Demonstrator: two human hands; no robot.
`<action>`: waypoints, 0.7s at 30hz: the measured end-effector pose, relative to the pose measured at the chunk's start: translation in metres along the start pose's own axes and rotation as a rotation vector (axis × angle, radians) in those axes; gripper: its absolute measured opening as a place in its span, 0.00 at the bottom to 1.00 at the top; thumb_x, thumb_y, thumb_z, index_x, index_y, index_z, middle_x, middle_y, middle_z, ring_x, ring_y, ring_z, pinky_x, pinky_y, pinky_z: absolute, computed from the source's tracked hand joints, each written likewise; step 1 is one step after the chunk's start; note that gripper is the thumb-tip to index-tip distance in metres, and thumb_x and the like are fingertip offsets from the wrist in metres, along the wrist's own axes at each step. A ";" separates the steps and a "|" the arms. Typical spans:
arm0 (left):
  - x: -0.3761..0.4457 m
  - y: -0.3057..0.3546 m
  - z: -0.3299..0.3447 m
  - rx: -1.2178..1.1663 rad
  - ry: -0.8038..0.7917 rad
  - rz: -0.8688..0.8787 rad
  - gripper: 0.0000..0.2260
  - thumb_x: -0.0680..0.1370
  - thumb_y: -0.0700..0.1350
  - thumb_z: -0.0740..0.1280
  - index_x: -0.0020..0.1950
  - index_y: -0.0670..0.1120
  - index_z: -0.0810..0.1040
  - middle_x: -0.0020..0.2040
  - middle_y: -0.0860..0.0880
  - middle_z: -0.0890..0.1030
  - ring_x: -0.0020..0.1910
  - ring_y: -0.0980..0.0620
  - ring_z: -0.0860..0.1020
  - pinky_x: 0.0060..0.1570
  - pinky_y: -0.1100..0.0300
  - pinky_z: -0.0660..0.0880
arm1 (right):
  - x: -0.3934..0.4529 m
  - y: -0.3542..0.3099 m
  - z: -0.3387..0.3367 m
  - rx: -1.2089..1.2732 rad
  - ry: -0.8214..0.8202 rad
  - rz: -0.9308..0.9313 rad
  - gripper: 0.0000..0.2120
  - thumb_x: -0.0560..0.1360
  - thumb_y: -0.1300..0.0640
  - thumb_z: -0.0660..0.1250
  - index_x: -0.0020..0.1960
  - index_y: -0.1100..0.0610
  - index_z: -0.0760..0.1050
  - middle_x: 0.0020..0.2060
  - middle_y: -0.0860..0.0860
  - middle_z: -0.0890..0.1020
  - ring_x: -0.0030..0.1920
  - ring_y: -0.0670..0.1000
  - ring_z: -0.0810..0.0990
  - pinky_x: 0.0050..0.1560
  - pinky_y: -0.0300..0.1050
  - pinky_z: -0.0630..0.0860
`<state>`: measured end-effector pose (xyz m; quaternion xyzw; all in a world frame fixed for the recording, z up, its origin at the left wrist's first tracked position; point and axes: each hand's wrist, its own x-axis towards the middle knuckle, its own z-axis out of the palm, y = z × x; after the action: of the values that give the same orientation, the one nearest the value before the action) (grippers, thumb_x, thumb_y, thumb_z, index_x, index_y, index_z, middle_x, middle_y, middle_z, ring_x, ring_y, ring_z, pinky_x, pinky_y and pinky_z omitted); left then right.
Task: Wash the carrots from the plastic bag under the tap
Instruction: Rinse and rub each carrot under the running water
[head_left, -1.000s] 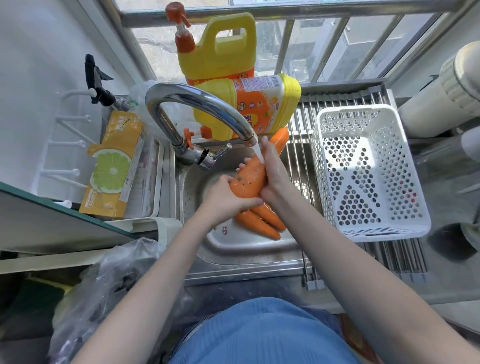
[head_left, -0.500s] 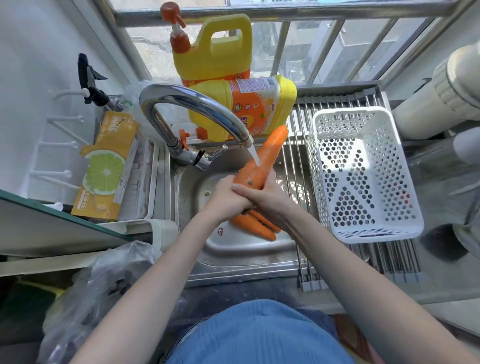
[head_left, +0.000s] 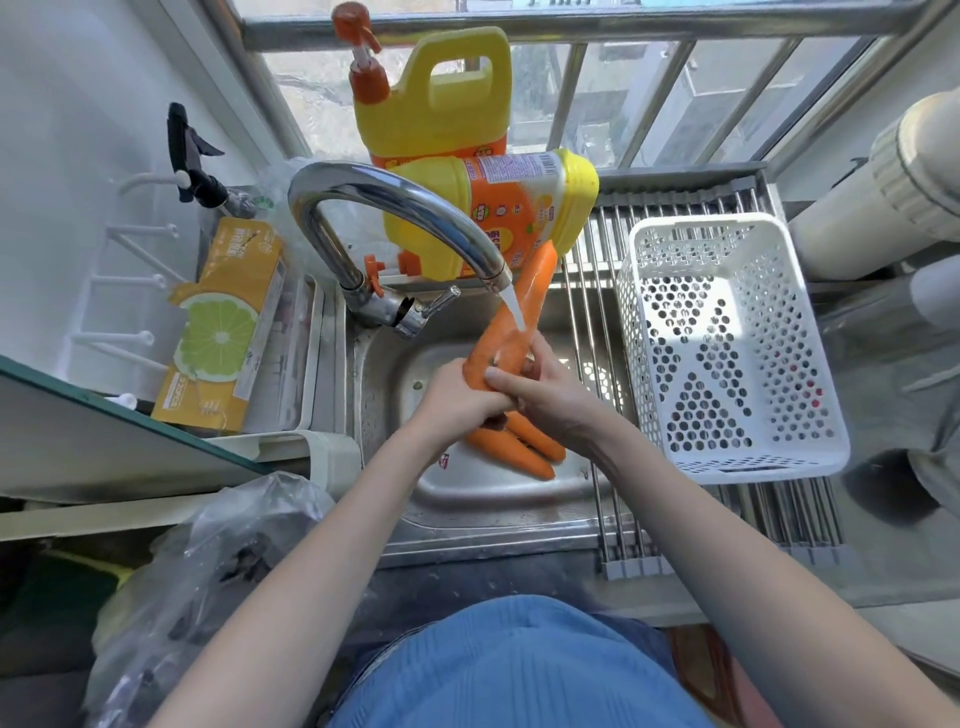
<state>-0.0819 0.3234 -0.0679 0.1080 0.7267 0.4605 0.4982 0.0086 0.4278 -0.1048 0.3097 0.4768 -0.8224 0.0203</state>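
Now right hand (head_left: 545, 387) lower on the carrot (head_left: 511, 327) than before; left hand (head_left: 457, 392) unmoved

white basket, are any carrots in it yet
No, the white basket holds no carrots; two carrots lie in the sink.

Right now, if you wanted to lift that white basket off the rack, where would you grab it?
Probably the near short rim of the white basket, taken from above and in front. It stands upright and open-topped on the drying rack, and that edge faces the person. Its perforated walls also offer finger holds. Both hands are busy with the carrot.
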 end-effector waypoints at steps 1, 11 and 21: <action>0.000 -0.001 0.000 0.004 0.014 -0.001 0.09 0.69 0.32 0.72 0.48 0.37 0.82 0.36 0.42 0.80 0.32 0.48 0.78 0.35 0.57 0.78 | -0.001 0.001 0.001 0.034 0.034 -0.018 0.31 0.74 0.59 0.72 0.73 0.56 0.62 0.53 0.60 0.81 0.54 0.58 0.82 0.56 0.52 0.79; 0.008 -0.004 0.000 0.162 0.025 0.005 0.08 0.68 0.38 0.73 0.44 0.37 0.82 0.33 0.43 0.81 0.29 0.49 0.78 0.33 0.57 0.76 | -0.005 -0.007 0.004 -0.084 0.051 0.073 0.34 0.73 0.59 0.74 0.72 0.53 0.59 0.58 0.58 0.78 0.56 0.56 0.82 0.55 0.53 0.81; 0.013 0.002 0.007 0.257 0.056 0.033 0.03 0.67 0.38 0.73 0.36 0.42 0.79 0.28 0.46 0.80 0.28 0.51 0.77 0.33 0.58 0.74 | 0.009 -0.010 0.000 -0.186 0.215 0.010 0.34 0.71 0.45 0.74 0.69 0.57 0.63 0.59 0.55 0.78 0.59 0.52 0.80 0.59 0.50 0.79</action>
<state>-0.0832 0.3367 -0.0752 0.1699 0.7915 0.3745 0.4522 -0.0020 0.4360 -0.1016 0.3952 0.5490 -0.7365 0.0016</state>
